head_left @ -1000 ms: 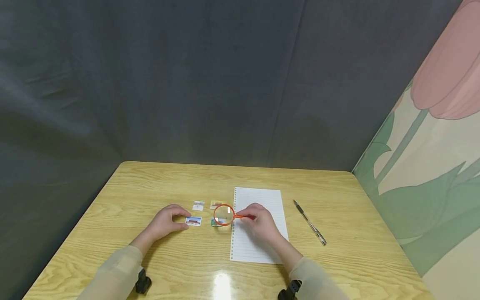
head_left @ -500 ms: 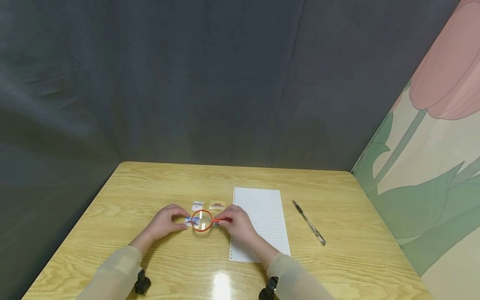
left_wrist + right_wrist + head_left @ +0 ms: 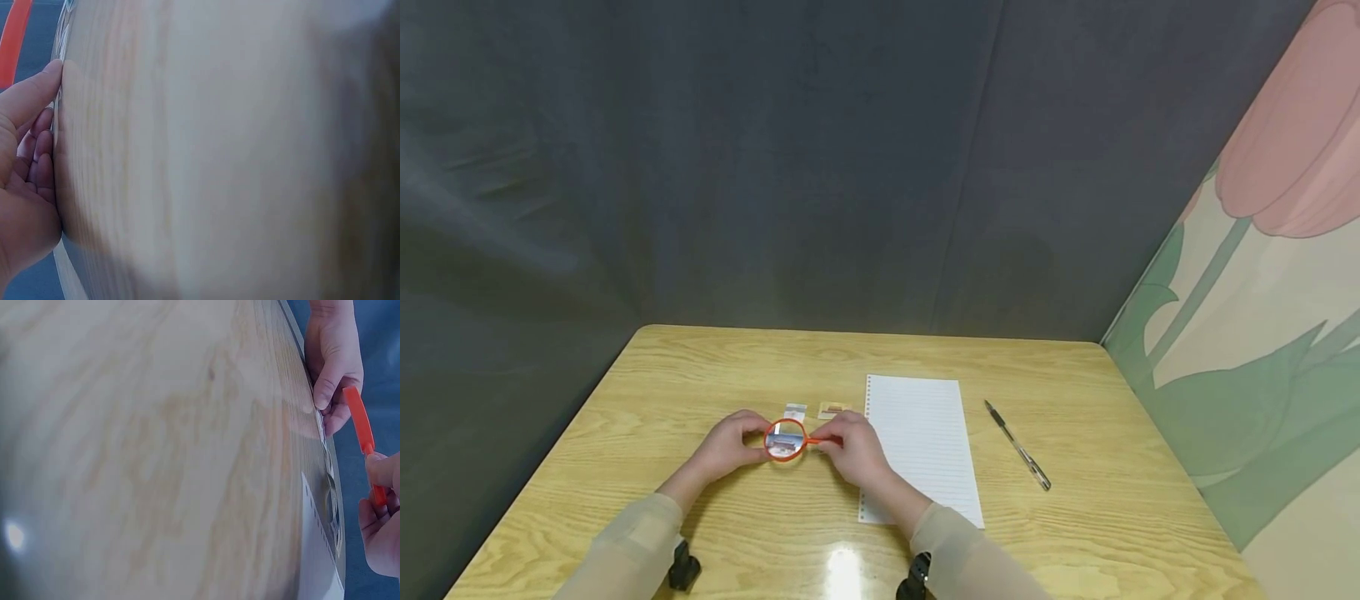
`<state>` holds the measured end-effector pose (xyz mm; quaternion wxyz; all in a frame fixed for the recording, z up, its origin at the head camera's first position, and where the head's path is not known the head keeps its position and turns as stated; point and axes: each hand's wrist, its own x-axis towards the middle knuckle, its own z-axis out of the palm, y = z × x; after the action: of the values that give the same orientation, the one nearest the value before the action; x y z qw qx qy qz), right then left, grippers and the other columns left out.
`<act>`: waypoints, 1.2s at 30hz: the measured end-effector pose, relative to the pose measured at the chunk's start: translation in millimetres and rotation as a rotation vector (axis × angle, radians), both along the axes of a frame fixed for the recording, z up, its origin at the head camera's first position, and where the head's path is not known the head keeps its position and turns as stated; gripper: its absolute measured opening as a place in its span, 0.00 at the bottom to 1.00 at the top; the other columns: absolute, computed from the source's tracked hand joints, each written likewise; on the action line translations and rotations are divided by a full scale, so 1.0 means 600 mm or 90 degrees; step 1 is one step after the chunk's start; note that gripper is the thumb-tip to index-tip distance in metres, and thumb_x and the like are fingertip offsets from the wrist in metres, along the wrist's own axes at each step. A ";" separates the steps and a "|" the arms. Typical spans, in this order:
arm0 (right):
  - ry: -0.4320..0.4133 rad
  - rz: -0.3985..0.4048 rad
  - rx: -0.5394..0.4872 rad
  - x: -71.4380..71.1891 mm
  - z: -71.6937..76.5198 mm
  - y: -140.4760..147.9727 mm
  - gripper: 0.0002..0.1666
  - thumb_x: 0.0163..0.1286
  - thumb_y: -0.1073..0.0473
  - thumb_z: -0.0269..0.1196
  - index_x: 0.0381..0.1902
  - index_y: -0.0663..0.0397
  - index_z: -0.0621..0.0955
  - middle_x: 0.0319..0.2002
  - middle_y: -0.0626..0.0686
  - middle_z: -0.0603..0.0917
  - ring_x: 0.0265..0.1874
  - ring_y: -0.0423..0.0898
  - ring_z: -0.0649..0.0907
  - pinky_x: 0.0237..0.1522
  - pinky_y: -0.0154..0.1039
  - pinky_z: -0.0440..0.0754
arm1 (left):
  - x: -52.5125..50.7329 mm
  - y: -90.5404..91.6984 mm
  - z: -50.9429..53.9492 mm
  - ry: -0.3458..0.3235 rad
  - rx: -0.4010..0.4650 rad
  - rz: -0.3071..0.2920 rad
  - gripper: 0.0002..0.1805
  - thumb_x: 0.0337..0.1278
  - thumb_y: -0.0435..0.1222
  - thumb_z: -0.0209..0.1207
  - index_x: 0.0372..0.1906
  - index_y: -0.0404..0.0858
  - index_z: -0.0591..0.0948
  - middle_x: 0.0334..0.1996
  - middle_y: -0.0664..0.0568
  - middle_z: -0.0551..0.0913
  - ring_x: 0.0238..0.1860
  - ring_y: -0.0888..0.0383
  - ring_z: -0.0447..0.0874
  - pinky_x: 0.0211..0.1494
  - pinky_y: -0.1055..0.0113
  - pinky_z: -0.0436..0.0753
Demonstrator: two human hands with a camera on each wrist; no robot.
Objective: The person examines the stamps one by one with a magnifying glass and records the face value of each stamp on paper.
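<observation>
The right hand [image 3: 859, 454] pinches the red handle of a magnifying glass [image 3: 814, 441], with its lens raised above the table. Through the lens a blue-and-white picture card [image 3: 785, 446] shows enlarged. At that card's left side the left hand [image 3: 728, 443] rests on the table, thumb and forefinger apart and touching the card's edge. In the right wrist view the lens frame [image 3: 359, 420] is edge-on, near the left hand [image 3: 335, 353]. Behind the lens lie a whitish card [image 3: 795, 411] and a yellow card [image 3: 832, 410]. The right hand hides a further card.
A lined sheet [image 3: 925, 433] with punched holes lies right of the cards, partly under the right forearm. Farther right is a black-and-clear pen [image 3: 1018, 446]. A dark curtain [image 3: 820, 167] hangs behind the wooden table [image 3: 700, 358]; a flower-patterned wall stands at the right.
The right hand has moved left with the magnifying glass, from over the green card to over the blue-and-white one. The left hand has stayed in place.
</observation>
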<state>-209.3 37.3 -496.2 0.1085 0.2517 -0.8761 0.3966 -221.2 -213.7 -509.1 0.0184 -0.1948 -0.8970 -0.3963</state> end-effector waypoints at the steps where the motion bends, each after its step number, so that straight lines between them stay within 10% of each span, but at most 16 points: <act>1: 0.001 -0.001 -0.002 0.000 0.000 -0.002 0.05 0.59 0.63 0.72 0.34 0.51 0.90 0.35 0.46 0.86 0.47 0.48 0.82 0.61 0.43 0.75 | 0.000 -0.001 0.000 -0.002 0.001 0.003 0.16 0.41 0.31 0.76 0.40 0.39 0.88 0.42 0.53 0.82 0.48 0.49 0.79 0.58 0.49 0.77; 36: -0.026 -0.018 0.009 -0.005 -0.005 -0.017 0.06 0.60 0.66 0.71 0.34 0.52 0.90 0.35 0.46 0.87 0.47 0.46 0.83 0.65 0.42 0.72 | -0.002 -0.001 0.005 -0.027 -0.004 -0.002 0.15 0.43 0.33 0.77 0.40 0.39 0.87 0.42 0.53 0.82 0.47 0.50 0.79 0.55 0.51 0.80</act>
<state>-212.5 26.9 -499.0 0.0944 0.2323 -0.8845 0.3935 -222.5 -214.2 -506.3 -0.0016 -0.1878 -0.8983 -0.3972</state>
